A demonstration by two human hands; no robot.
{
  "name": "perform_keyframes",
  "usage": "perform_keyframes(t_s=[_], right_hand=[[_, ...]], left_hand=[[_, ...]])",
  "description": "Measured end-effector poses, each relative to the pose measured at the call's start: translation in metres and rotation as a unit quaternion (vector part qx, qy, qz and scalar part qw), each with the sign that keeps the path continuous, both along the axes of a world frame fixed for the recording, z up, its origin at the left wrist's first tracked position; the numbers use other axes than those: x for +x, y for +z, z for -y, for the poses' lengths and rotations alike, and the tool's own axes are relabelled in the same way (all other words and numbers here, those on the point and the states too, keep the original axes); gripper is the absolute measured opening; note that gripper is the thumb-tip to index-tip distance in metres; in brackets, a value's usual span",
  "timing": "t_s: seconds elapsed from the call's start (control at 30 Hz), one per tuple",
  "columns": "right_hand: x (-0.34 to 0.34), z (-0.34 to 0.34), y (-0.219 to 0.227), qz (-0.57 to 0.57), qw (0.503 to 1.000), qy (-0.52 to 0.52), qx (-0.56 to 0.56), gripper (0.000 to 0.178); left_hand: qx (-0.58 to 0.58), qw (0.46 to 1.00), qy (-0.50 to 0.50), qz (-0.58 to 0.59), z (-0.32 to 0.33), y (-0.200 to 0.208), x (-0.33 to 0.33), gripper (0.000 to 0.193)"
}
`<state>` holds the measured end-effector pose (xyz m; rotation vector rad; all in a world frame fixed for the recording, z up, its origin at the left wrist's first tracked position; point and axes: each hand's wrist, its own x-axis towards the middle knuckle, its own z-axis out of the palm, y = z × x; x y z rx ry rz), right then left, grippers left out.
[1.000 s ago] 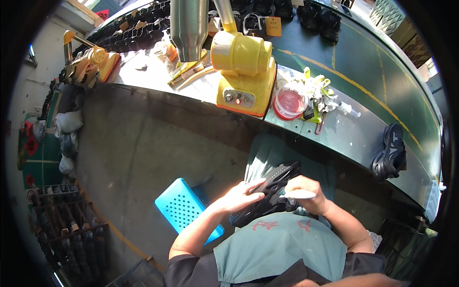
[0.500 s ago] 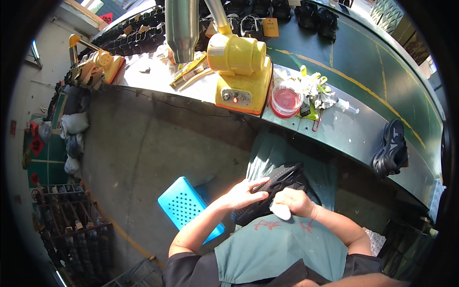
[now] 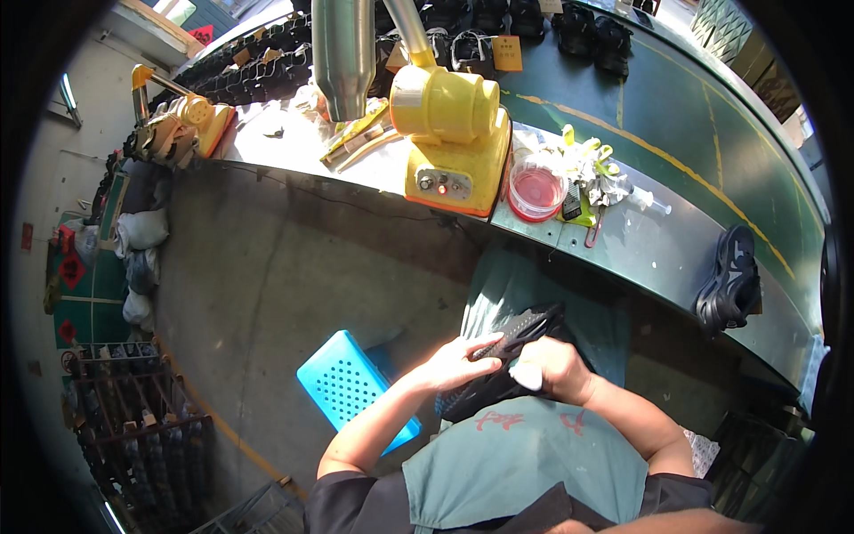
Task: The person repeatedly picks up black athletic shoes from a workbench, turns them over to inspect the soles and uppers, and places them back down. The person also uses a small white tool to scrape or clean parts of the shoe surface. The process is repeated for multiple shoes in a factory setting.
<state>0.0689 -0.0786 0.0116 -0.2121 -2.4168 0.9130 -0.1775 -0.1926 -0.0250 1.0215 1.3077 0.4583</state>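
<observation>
A black shoe (image 3: 532, 327) rests on my lap over the green apron (image 3: 525, 454), its patterned sole turned toward the left. My left hand (image 3: 458, 363) grips it from the sole side, thumb and fingers spread along the edge. On the other side, my right hand (image 3: 556, 367) is closed round a small white piece (image 3: 526, 375), perhaps a cloth or pad, pressed near the upper. Its exact kind is too blurred to make out, and the fingers hide part of the shoe.
Ahead on the metal bench stand a yellow blower machine (image 3: 449, 116) with a steel nozzle (image 3: 343, 53), a tub of pink liquid (image 3: 536, 189), a syringe (image 3: 649, 200) and another black shoe (image 3: 729, 280). A blue perforated stool (image 3: 351, 387) stands at left, with a metal rack (image 3: 138, 400) beyond.
My right hand with the white piece has shifted slightly up and to the right along the shoe. My left hand keeps its grip, and the whole view has moved a little.
</observation>
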Motion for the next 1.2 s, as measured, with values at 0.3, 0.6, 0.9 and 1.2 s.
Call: perform_keyframes(t_s=[0.3,0.6,0.9,1.2], right_hand=[[0.006,-0.012,-0.011,0.076,0.995,-0.057,-0.032,0.016],[-0.006,0.011,-0.015,0.011,0.999,-0.036,-0.034,0.017],[-0.005,0.013,-0.02,0.02,0.999,-0.002,-0.025,0.02],[0.138,-0.151,-0.034,0.145,0.849,-0.499,-0.093,0.011]], left_hand=[[-0.01,0.999,0.021,0.048,0.004,-0.008,-0.002,0.074],[-0.017,0.992,0.055,0.115,0.004,-0.006,-0.001,0.068],[-0.042,0.984,0.054,0.163,-0.002,0.001,-0.005,0.067],[-0.029,0.965,0.082,0.247,0.024,-0.032,-0.028,0.07]])
